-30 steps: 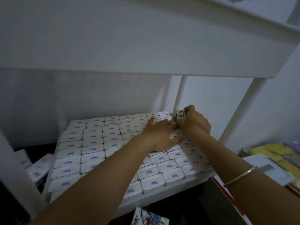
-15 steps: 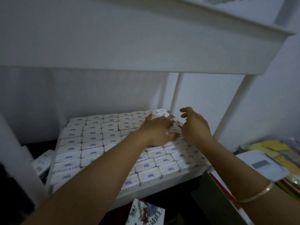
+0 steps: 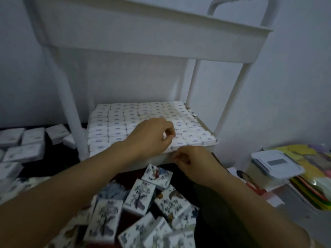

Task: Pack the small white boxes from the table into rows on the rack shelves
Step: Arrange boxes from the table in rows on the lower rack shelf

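Note:
Small white boxes with blue marks [image 3: 143, 113] fill the lower rack shelf [image 3: 161, 158] in tight rows. My left hand [image 3: 152, 135] hovers over the front rows with its fingers loosely curled and nothing in them. My right hand [image 3: 191, 160] is just in front of the shelf's front edge, also loosely curled and holding nothing that I can see. Below my hands, several loose printed boxes [image 3: 139, 197] lie in a heap on the dark table.
The upper shelf [image 3: 161, 40] overhangs the packed one, and white posts [image 3: 231, 104] stand at its corners. More white boxes [image 3: 23, 140] sit stacked left of the rack. A lidded plastic container [image 3: 275, 163] and coloured packets [image 3: 308, 158] lie at the right.
Both hands have pulled back from the far right corner of the shelf toward its front edge. The box my right hand held there a second ago now sits in the row. My view has tilted down.

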A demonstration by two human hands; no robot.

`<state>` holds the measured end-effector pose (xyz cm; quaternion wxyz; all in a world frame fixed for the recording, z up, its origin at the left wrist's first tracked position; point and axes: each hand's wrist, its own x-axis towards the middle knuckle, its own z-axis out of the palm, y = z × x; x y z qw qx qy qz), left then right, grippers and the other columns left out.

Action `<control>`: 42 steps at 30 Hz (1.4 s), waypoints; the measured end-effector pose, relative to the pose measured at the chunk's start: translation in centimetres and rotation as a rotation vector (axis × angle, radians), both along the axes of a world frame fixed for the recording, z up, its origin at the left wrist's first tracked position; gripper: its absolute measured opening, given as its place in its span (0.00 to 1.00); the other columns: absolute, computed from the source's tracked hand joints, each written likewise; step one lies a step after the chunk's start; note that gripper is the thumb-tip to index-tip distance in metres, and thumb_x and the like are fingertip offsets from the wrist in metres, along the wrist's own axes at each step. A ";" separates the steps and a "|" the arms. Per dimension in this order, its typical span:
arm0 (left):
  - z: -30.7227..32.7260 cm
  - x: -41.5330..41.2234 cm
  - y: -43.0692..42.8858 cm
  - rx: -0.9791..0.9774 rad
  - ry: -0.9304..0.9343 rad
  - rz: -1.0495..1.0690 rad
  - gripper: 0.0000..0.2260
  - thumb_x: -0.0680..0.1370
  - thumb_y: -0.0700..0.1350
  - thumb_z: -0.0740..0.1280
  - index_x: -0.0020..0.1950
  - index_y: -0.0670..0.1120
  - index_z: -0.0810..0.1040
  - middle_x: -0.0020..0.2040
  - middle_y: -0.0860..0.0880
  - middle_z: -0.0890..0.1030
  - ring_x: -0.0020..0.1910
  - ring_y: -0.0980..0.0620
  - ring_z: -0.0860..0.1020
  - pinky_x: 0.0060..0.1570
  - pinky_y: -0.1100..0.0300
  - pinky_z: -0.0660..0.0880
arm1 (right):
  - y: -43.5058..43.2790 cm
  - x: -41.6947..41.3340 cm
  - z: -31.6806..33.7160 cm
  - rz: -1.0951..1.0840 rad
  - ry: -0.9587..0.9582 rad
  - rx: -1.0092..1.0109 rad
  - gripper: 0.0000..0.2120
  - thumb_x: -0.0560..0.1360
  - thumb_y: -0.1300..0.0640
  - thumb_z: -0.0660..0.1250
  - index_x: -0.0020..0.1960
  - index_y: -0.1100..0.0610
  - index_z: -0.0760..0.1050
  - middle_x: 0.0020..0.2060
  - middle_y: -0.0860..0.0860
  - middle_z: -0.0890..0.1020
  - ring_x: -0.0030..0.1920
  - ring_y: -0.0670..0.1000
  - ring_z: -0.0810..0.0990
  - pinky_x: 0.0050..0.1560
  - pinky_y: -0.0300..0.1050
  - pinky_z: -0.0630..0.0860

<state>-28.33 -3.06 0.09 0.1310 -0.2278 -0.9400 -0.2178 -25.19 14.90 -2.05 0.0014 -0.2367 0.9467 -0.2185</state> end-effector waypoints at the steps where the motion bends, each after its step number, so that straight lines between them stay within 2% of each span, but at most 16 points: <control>1: -0.2 1.7 -0.7 -0.004 -0.018 0.004 0.03 0.77 0.50 0.65 0.48 0.55 0.79 0.44 0.59 0.76 0.41 0.60 0.75 0.44 0.56 0.75 | -0.7 0.3 -0.6 0.017 -0.047 0.027 0.09 0.79 0.55 0.63 0.51 0.57 0.80 0.45 0.52 0.83 0.45 0.51 0.80 0.48 0.50 0.78; 3: -0.5 4.8 -1.8 -0.008 -0.064 0.005 0.03 0.77 0.49 0.66 0.49 0.56 0.79 0.45 0.59 0.77 0.42 0.61 0.76 0.44 0.56 0.77 | -1.9 0.7 -1.5 0.020 -0.129 0.070 0.14 0.79 0.48 0.63 0.51 0.57 0.79 0.44 0.55 0.83 0.44 0.54 0.81 0.48 0.55 0.79; 5: -0.9 7.3 -2.6 -0.011 -0.113 0.017 0.03 0.77 0.49 0.66 0.49 0.57 0.78 0.45 0.59 0.78 0.43 0.61 0.77 0.45 0.55 0.77 | -2.8 0.7 -1.9 0.022 -0.136 0.118 0.16 0.77 0.44 0.64 0.50 0.56 0.80 0.43 0.56 0.83 0.43 0.54 0.81 0.46 0.53 0.79; 7: -1.5 9.5 -3.6 0.011 -0.142 0.056 0.04 0.77 0.48 0.67 0.48 0.59 0.78 0.44 0.59 0.79 0.42 0.61 0.77 0.44 0.56 0.78 | -3.3 0.4 -1.8 0.028 -0.131 0.150 0.17 0.76 0.42 0.66 0.43 0.56 0.81 0.38 0.55 0.82 0.39 0.53 0.79 0.40 0.48 0.76; 9: -2.2 11.2 -4.6 0.054 -0.155 0.116 0.06 0.77 0.47 0.67 0.47 0.60 0.78 0.43 0.60 0.79 0.41 0.62 0.77 0.42 0.58 0.78 | -3.3 0.1 -1.5 0.032 -0.155 0.163 0.15 0.75 0.42 0.68 0.39 0.54 0.79 0.38 0.54 0.82 0.39 0.52 0.79 0.40 0.47 0.75; 12: -3.4 12.9 -5.7 0.073 -0.193 0.192 0.08 0.76 0.46 0.67 0.50 0.59 0.78 0.44 0.60 0.80 0.42 0.63 0.77 0.43 0.59 0.78 | -3.0 0.0 -1.6 0.012 -0.180 0.094 0.13 0.73 0.43 0.70 0.47 0.52 0.78 0.44 0.49 0.81 0.47 0.50 0.79 0.48 0.48 0.77; 15: -3.9 13.4 -5.7 0.050 -0.197 0.227 0.08 0.75 0.50 0.70 0.53 0.58 0.78 0.48 0.61 0.81 0.47 0.64 0.78 0.49 0.59 0.78 | -2.7 0.5 -1.9 -0.065 -0.237 -0.140 0.15 0.70 0.48 0.75 0.51 0.51 0.73 0.48 0.45 0.78 0.49 0.47 0.77 0.49 0.46 0.77; 19: -3.7 13.1 -4.5 -0.042 -0.187 0.272 0.22 0.70 0.63 0.71 0.60 0.56 0.76 0.55 0.59 0.80 0.54 0.60 0.78 0.53 0.56 0.77 | -1.3 1.2 -1.8 -0.154 -0.041 -0.153 0.16 0.72 0.53 0.74 0.53 0.51 0.69 0.49 0.47 0.80 0.47 0.47 0.79 0.48 0.50 0.79; 23: -3.9 12.5 -3.3 -0.150 -0.249 0.291 0.28 0.70 0.63 0.72 0.66 0.53 0.71 0.59 0.55 0.79 0.57 0.54 0.77 0.55 0.53 0.76 | 0.5 2.1 -1.4 -0.053 0.007 -0.173 0.29 0.74 0.55 0.71 0.70 0.44 0.62 0.52 0.46 0.76 0.50 0.49 0.78 0.49 0.48 0.78; 24: -3.9 12.3 -3.1 -0.156 -0.258 0.292 0.29 0.70 0.62 0.72 0.66 0.53 0.71 0.59 0.54 0.79 0.57 0.54 0.77 0.54 0.53 0.76 | 0.8 2.3 -1.2 -0.035 0.021 -0.161 0.30 0.75 0.55 0.70 0.72 0.42 0.61 0.53 0.47 0.75 0.51 0.49 0.78 0.51 0.48 0.77; 27: -4.2 11.8 -2.6 -0.110 -0.278 0.286 0.32 0.68 0.60 0.75 0.68 0.52 0.68 0.60 0.54 0.76 0.57 0.53 0.76 0.53 0.55 0.75 | 1.8 2.4 -0.6 -0.071 0.114 -0.141 0.22 0.75 0.53 0.69 0.66 0.41 0.69 0.55 0.46 0.75 0.50 0.48 0.78 0.49 0.45 0.76; 30: -4.6 11.4 -2.2 -0.049 -0.257 0.290 0.32 0.69 0.55 0.76 0.69 0.52 0.68 0.59 0.52 0.70 0.57 0.52 0.73 0.51 0.59 0.72 | 2.7 2.4 0.1 -0.139 0.087 -0.194 0.15 0.72 0.48 0.72 0.55 0.42 0.70 0.46 0.41 0.76 0.43 0.43 0.79 0.39 0.40 0.74; 33: -5.0 11.0 -1.9 0.053 -0.211 0.250 0.26 0.70 0.49 0.75 0.64 0.54 0.70 0.55 0.54 0.68 0.55 0.54 0.72 0.46 0.64 0.67 | 3.5 2.2 0.9 -0.165 0.036 -0.194 0.15 0.70 0.48 0.74 0.49 0.44 0.68 0.44 0.43 0.79 0.44 0.47 0.80 0.44 0.49 0.79; 36: -4.1 10.2 -1.6 0.186 -0.160 0.191 0.22 0.71 0.45 0.74 0.59 0.56 0.67 0.53 0.55 0.75 0.50 0.58 0.75 0.42 0.62 0.73 | 4.4 1.3 2.1 -0.219 0.051 -0.190 0.15 0.69 0.48 0.75 0.46 0.44 0.68 0.49 0.46 0.80 0.47 0.49 0.80 0.48 0.52 0.79; 39: -2.5 8.5 -1.2 0.239 -0.105 0.183 0.23 0.70 0.46 0.75 0.59 0.55 0.66 0.50 0.56 0.80 0.42 0.60 0.78 0.37 0.62 0.76 | 4.9 -0.6 4.0 -0.259 0.094 -0.256 0.18 0.71 0.49 0.74 0.55 0.49 0.70 0.51 0.48 0.79 0.47 0.51 0.80 0.49 0.52 0.78; 42: -1.1 6.0 -0.5 0.294 -0.031 0.167 0.25 0.71 0.47 0.75 0.62 0.55 0.66 0.50 0.56 0.77 0.46 0.59 0.77 0.38 0.65 0.72 | 4.7 -3.1 6.1 -0.226 0.235 -0.179 0.25 0.74 0.51 0.71 0.68 0.49 0.66 0.51 0.50 0.78 0.48 0.53 0.79 0.48 0.47 0.74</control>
